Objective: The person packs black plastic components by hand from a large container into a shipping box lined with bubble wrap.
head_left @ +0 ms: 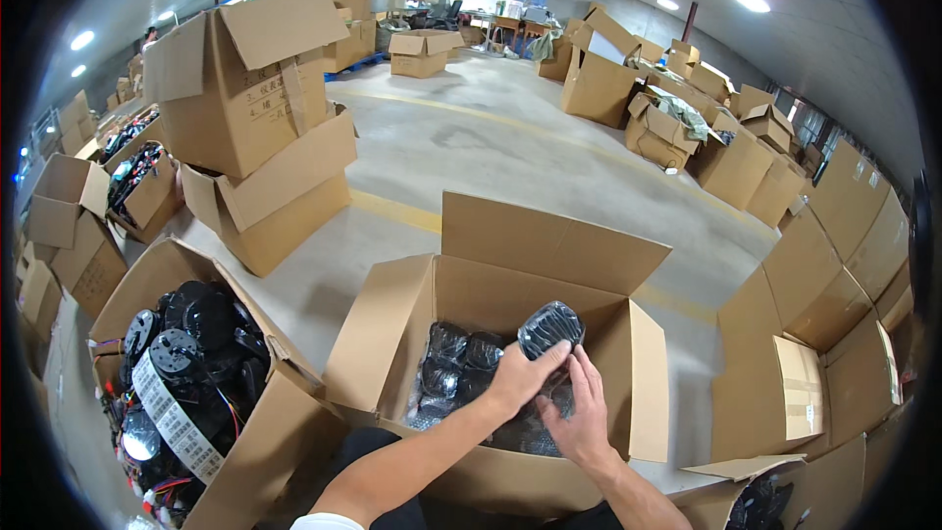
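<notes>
Above the open cardboard box in front of me, my left hand grips a black rounded unit wrapped in clear plastic, thumb across its lower edge. My right hand is at the unit's lower right side. Its fingers are stretched out, with the tips by the wrapped edge and the thumb held apart. Inside the box, several similar black wrapped units sit on the left. Bubble wrap lies around and under them. My hands and forearms hide part of the box's inside.
To my left stands a box full of black round units with coloured wires and a white label strip. Stacked cartons rise behind it. More cartons form a wall on the right. A box with black parts is lower right.
</notes>
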A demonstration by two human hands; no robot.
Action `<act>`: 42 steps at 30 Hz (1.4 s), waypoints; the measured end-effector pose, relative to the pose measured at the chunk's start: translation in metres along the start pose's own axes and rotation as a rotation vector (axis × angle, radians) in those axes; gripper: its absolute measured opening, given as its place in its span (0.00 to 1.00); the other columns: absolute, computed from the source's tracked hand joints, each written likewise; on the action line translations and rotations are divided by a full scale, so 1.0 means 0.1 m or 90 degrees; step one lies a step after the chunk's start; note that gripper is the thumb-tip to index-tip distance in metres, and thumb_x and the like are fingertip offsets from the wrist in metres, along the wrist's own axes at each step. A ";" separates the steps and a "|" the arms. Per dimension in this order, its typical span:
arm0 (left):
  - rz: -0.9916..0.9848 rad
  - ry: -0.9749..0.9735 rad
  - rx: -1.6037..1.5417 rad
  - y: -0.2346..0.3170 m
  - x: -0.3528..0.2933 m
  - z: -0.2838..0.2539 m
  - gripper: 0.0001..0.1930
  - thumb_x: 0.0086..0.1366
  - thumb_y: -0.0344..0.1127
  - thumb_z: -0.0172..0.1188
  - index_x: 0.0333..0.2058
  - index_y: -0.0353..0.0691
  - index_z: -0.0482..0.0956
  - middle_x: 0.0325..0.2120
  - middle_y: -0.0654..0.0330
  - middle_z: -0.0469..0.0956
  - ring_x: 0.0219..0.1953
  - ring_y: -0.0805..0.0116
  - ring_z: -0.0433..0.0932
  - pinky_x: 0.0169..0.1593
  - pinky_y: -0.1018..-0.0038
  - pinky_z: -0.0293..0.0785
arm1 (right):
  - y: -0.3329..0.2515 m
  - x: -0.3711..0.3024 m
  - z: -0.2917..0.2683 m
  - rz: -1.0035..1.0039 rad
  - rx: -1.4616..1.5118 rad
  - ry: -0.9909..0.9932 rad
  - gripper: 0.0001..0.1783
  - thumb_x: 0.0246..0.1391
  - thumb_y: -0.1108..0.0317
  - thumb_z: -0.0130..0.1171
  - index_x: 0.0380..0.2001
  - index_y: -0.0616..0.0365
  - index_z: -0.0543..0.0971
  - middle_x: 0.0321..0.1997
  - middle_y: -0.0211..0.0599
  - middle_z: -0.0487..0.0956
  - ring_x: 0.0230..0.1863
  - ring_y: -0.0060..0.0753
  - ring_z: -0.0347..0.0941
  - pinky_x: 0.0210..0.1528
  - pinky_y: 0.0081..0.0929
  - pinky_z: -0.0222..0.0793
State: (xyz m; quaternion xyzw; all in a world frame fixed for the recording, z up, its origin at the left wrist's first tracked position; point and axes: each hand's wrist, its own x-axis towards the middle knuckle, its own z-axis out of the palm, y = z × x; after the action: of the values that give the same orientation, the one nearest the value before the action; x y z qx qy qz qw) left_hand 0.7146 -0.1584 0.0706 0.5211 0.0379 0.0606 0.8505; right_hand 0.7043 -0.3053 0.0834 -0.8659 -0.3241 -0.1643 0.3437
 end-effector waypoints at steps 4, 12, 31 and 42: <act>-0.054 0.023 -0.134 0.16 0.06 -0.03 0.14 0.67 0.40 0.64 0.43 0.34 0.81 0.38 0.61 0.83 0.38 0.73 0.81 0.44 0.75 0.78 | 0.14 0.03 -0.14 0.109 0.156 0.111 0.40 0.53 0.66 0.66 0.64 0.71 0.61 0.66 0.56 0.64 0.66 0.50 0.63 0.67 0.40 0.59; -0.115 0.011 -0.026 0.09 0.05 -0.07 0.24 0.70 0.54 0.57 0.39 0.33 0.81 0.35 0.65 0.80 0.37 0.79 0.76 0.42 0.79 0.73 | 0.15 0.08 -0.15 0.289 0.598 -0.012 0.25 0.59 0.66 0.64 0.54 0.68 0.69 0.49 0.37 0.78 0.49 0.25 0.73 0.56 0.29 0.69; -0.125 -0.084 0.283 0.06 0.06 -0.07 0.20 0.75 0.51 0.46 0.32 0.42 0.75 0.29 0.68 0.75 0.33 0.77 0.68 0.38 0.73 0.69 | 0.72 0.50 -0.08 0.356 0.640 0.182 0.17 0.61 0.64 0.62 0.47 0.66 0.78 0.41 0.31 0.81 0.42 0.21 0.74 0.45 0.26 0.72; -0.128 0.071 0.128 0.15 0.17 -0.20 0.30 0.69 0.54 0.58 0.57 0.33 0.70 0.53 0.51 0.73 0.58 0.63 0.70 0.63 0.64 0.62 | 2.78 -0.22 1.17 0.687 -0.142 -0.183 0.27 0.48 0.57 0.70 0.46 0.66 0.79 0.40 0.52 0.83 0.41 0.48 0.81 0.45 0.38 0.76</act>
State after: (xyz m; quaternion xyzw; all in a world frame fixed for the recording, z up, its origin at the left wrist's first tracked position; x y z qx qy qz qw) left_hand 0.7281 -0.1320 0.0749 0.5933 0.1428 0.0002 0.7922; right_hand 0.8825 -0.3872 -0.1466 -0.9535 0.1403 0.1211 0.2377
